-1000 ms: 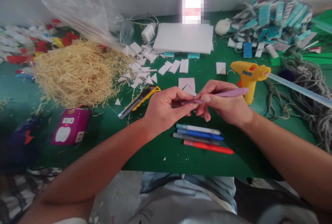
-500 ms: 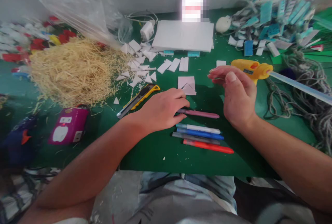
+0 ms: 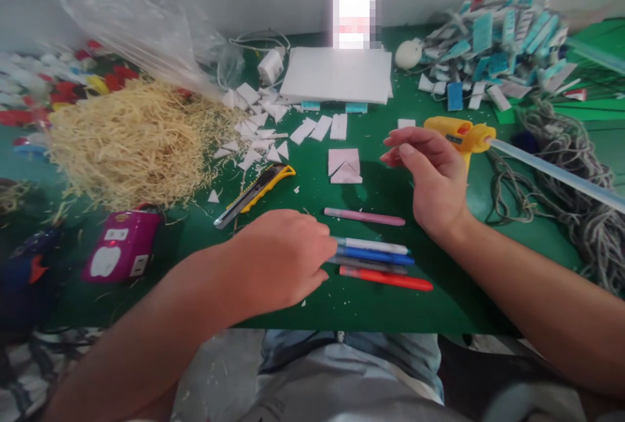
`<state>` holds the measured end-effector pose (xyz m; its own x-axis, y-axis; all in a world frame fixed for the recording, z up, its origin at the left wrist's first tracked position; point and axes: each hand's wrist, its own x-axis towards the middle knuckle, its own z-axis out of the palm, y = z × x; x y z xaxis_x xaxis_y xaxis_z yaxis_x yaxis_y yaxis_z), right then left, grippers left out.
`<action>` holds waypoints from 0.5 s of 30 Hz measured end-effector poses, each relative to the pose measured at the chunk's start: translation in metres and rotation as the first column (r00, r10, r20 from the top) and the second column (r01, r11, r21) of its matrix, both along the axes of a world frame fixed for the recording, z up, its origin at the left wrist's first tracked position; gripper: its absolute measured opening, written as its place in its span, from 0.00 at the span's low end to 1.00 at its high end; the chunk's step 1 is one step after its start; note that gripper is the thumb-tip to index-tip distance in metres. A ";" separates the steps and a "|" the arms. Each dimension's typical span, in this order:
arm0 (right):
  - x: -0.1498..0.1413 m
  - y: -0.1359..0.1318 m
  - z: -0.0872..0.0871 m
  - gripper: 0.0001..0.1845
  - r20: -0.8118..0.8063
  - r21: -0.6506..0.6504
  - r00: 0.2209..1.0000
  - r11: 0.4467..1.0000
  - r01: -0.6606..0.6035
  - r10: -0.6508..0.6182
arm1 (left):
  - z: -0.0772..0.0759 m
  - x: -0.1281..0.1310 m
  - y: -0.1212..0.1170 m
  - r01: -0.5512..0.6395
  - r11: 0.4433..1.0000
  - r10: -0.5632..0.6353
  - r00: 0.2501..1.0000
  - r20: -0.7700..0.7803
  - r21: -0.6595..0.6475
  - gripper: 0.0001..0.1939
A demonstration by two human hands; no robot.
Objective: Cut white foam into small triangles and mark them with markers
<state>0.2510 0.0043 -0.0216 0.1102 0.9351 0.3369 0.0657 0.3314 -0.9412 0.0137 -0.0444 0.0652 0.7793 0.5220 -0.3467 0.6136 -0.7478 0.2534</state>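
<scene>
My left hand (image 3: 286, 259) is over the left ends of the markers, with its thumb apart from its bent fingers; whether it touches them I cannot make out. In the row lie a white marker (image 3: 375, 247), a blue marker (image 3: 385, 256), a grey marker (image 3: 374, 266) and a red marker (image 3: 390, 279). A pink marker (image 3: 366, 217) lies above them. Farther back is a pale pink square piece (image 3: 343, 160) with a triangular piece (image 3: 346, 174) at its lower edge. My right hand (image 3: 432, 178), fingers loosely bent and holding nothing, hovers beside a yellow glue gun (image 3: 449, 127).
A yellow utility knife (image 3: 256, 194) lies left of the square. Around it are white foam scraps (image 3: 263, 122), wood shavings (image 3: 127, 142) and a magenta box (image 3: 122, 246). White sheets (image 3: 336, 73), a heap of blue and white pieces (image 3: 493, 51) and grey cord (image 3: 566, 174) are farther off.
My left hand has left the pink marker and come down toward the row of markers. My right hand has barely moved, while the whole view has shifted slightly.
</scene>
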 end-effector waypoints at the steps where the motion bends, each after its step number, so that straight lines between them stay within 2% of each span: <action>1: -0.001 0.000 0.001 0.04 -0.005 -0.017 1.000 1.000 -0.004 0.004 | 0.000 0.006 -0.001 0.001 1.000 -0.004 0.994 -0.106 -0.026 0.10; 4: -0.002 -0.002 0.003 0.04 -0.015 -0.034 1.000 0.999 -0.009 0.008 | 0.000 0.020 0.001 0.008 0.999 -0.019 0.969 -0.248 -0.045 0.06; 7: -0.003 -0.002 0.005 0.04 -0.012 -0.049 1.000 0.999 -0.015 0.014 | -0.004 0.023 0.003 0.057 0.998 -0.054 0.971 -0.231 0.007 0.04; 9: -0.003 -0.003 0.006 0.04 -0.008 -0.056 1.000 0.998 -0.025 0.025 | -0.010 0.017 0.002 0.088 0.995 -0.080 0.989 -0.124 0.055 0.06; 11: -0.004 -0.003 0.007 0.04 -0.017 -0.055 0.999 0.998 -0.043 0.042 | -0.015 0.008 0.001 0.065 0.990 -0.078 0.992 0.096 0.128 0.07; 12: -0.003 -0.004 0.008 0.05 -0.023 -0.055 0.998 0.997 -0.054 0.052 | -0.017 0.004 0.001 -0.002 0.985 -0.038 0.973 0.227 0.174 0.09; 13: -0.003 -0.004 0.008 0.06 -0.025 -0.059 0.998 0.996 -0.064 0.063 | -0.018 0.000 0.002 -0.129 0.967 0.049 0.940 0.339 0.219 0.13; 15: -0.003 -0.006 0.010 0.09 -0.012 -0.071 0.997 0.994 -0.080 0.080 | -0.018 -0.005 0.005 -0.375 0.895 0.220 0.842 0.493 0.241 0.21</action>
<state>0.2483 -0.0013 -0.0120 0.0368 0.9626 0.2683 0.0335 0.2671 -0.9631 0.0091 -0.0390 0.0473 0.5949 0.7729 0.2207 0.6983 -0.6330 0.3343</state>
